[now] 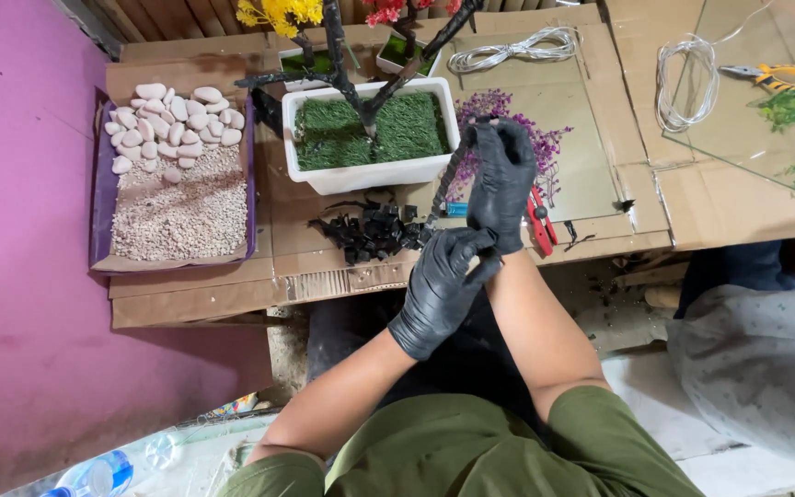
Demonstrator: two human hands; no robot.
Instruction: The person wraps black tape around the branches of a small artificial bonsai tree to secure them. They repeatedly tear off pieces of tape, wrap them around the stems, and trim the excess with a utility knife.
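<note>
Black-gloved left hand [441,287] and right hand [501,184] are pinching a dark wrapped wire stem [445,184], steadying it at five o'clock of the white rectangular grass-filled planter [370,138].

both hands wear snug black disposable gloves with a slight sheen, creased over the knuckles: the left hand [439,281] and the right hand [503,179]. each glove ends in a cuff at the wrist. the forearms are bare. short olive-green sleeves cover the upper arms and the shoulders.
</note>
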